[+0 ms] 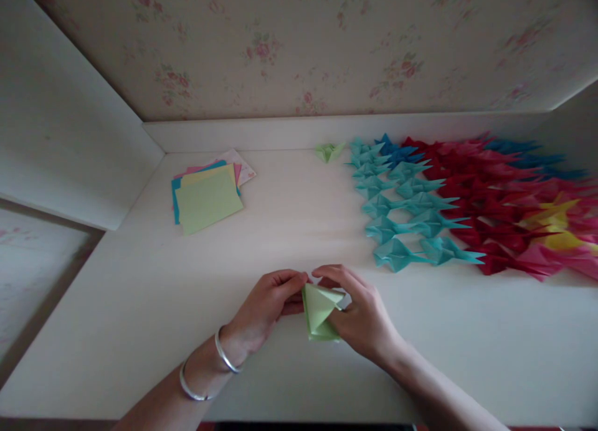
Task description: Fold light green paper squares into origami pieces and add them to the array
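Note:
A partly folded light green paper (pixel 319 311) sits just above the white desk (pixel 140 306), held between both my hands. My left hand (pixel 265 307) pinches its upper left edge with curled fingers; two silver bangles ring that wrist. My right hand (pixel 359 312) grips the paper's right side, fingers bent over its top corner. The lower part of the paper shows between the hands.
A stack of coloured paper sheets (pixel 207 194), green on top, lies at the back left. One green folded crane (pixel 329 151) sits by the back ledge. Rows of folded cranes, teal (pixel 406 216), red (pixel 486 194), pink, yellow and blue, cover the right side.

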Action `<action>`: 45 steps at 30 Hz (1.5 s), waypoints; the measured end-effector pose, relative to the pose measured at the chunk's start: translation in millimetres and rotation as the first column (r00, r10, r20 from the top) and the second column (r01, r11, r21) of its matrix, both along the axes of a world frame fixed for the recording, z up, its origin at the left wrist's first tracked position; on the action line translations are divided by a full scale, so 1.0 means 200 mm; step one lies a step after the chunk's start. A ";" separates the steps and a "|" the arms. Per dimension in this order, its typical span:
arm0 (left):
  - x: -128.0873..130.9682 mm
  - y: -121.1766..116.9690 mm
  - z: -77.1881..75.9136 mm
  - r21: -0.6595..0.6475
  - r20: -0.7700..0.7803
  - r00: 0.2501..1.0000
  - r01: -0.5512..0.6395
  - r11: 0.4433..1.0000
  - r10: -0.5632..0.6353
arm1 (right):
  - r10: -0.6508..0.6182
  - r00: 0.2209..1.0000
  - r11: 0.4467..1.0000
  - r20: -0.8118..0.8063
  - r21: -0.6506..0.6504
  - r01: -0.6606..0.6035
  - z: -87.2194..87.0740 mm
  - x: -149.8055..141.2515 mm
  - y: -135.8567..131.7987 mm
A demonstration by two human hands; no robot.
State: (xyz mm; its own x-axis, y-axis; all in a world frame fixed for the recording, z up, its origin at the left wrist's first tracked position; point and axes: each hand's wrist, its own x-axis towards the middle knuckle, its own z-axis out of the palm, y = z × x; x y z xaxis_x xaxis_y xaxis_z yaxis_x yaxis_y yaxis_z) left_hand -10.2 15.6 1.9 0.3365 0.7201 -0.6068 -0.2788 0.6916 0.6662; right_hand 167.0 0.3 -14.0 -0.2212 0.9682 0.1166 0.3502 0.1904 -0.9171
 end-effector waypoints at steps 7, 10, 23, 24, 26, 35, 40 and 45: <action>0.00 -0.01 0.01 0.045 -0.004 1.000 0.010 0.999 -0.010 | -0.023 0.989 0.975 0.145 0.224 -0.010 -0.03 0.01 -0.01; 0.01 -0.01 0.02 0.059 -0.007 1.000 -0.014 0.998 0.014 | -0.013 0.974 0.977 0.226 0.210 -0.035 -0.03 0.01 -0.01; 0.01 -0.01 0.02 0.058 0.077 0.984 -0.166 0.984 0.162 | -0.054 0.994 0.997 0.092 -0.049 0.058 -0.05 -0.03 -0.03; 0.01 -0.01 0.02 0.073 0.073 0.986 -0.157 0.985 0.152 | -0.046 0.995 0.998 0.088 -0.046 0.051 -0.05 -0.03 -0.03; 0.01 -0.01 0.02 0.101 0.066 0.990 -0.133 0.986 0.127 | -0.032 0.996 0.999 0.086 -0.023 0.034 -0.04 -0.03 -0.03; 0.01 -0.03 0.00 0.142 -0.003 1.000 -0.012 0.990 0.013 | -0.059 0.990 0.988 0.127 0.148 0.040 -0.01 0.01 -0.03; 0.00 -0.03 0.00 0.174 -0.046 0.999 0.019 0.985 -0.012 | -0.055 0.989 0.984 0.134 0.174 0.031 -0.02 0.02 -0.04; 0.00 -0.03 0.00 0.121 -0.014 0.999 -0.045 0.992 0.047 | -0.021 0.998 0.994 0.053 0.104 0.015 0.01 0.01 -0.02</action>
State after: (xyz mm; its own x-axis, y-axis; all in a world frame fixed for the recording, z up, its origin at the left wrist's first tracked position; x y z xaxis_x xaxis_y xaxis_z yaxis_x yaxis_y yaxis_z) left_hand -10.2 9.4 1.6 0.2920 0.8028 -0.5198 -0.2963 0.5927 0.7489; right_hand 168.0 -4.1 -12.9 -0.2124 0.9554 0.2050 0.4030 0.2767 -0.8724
